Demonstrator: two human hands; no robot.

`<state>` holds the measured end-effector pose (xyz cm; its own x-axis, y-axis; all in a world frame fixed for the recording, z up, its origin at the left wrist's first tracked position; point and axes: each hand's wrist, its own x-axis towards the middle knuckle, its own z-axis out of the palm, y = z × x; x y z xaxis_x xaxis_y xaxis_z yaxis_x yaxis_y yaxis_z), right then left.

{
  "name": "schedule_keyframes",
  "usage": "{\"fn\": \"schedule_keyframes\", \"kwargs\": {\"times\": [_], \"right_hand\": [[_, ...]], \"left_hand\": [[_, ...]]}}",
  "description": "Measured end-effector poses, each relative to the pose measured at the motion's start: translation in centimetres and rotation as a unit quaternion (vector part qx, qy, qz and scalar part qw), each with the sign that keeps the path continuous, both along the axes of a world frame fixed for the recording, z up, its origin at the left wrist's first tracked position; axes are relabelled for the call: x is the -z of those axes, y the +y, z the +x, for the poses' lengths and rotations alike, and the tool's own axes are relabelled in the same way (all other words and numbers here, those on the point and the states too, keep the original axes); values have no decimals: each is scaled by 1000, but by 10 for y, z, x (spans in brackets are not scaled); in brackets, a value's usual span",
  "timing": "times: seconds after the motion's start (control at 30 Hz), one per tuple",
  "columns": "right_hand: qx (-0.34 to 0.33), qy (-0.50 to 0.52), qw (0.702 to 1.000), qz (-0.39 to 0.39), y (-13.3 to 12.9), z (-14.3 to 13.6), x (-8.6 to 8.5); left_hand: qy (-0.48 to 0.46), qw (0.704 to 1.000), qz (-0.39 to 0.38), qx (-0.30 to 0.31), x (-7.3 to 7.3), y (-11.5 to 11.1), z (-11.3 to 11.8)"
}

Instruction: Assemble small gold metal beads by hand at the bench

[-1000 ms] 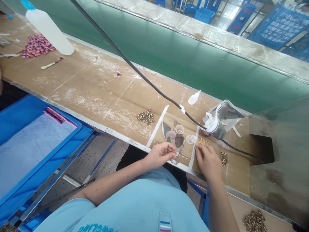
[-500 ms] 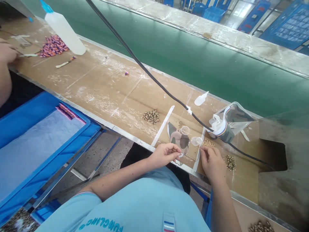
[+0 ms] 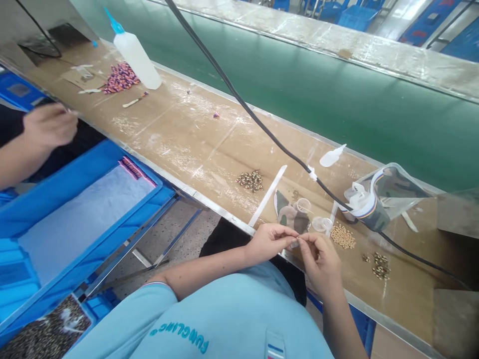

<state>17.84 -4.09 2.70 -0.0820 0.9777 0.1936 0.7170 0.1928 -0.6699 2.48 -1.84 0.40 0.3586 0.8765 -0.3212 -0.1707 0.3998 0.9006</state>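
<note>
My left hand (image 3: pixel 272 243) and my right hand (image 3: pixel 321 258) meet at the table's front edge, fingertips pinched together. What lies between them is too small to name; something whitish shows just below the fingertips. Right behind my left hand lies a camouflage-patterned piece (image 3: pixel 287 215) with a small clear cup (image 3: pixel 302 205) on it. A second clear round dish (image 3: pixel 321 224) sits beyond my right hand. To its right is a heap of small tan beads (image 3: pixel 342 236), and farther right a little pile of dark and gold pieces (image 3: pixel 381 266).
A black cable (image 3: pixel 239 97) hangs across the table. At right stands an open camouflage pouch (image 3: pixel 377 212). Another pile of metallic pieces (image 3: pixel 250 180) lies left of a white strip (image 3: pixel 268 195). A large bottle (image 3: pixel 138 60), blue bin (image 3: pixel 166 192) and another person's hand (image 3: pixel 50 127) are at left.
My right hand has moved left from beside the tan beads to join my left fingertips. The view has shifted left. The other person's hand has come away from the table.
</note>
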Motion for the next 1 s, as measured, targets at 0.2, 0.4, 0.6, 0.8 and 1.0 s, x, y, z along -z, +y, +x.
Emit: {"fn": "schedule_keyframes", "kwargs": {"times": [0.2,0.4,0.6,0.8,1.0], "right_hand": [[17,-46,997,60,-1,-8,6],[6,-62,994,91,-4,-10,5],[26,-74,991,108,-5,-14,7],[7,-78,987,138,-4,-10,7],[-12,-92,984,154,-4,-8,8]], "left_hand": [[55,995,84,1,4,-2,-2],[119,976,180,23,0,-1,-5],[135,969,202,37,-3,0,-8],[89,982,162,47,-5,2,-9],[108,978,168,51,-7,2,-10]]}}
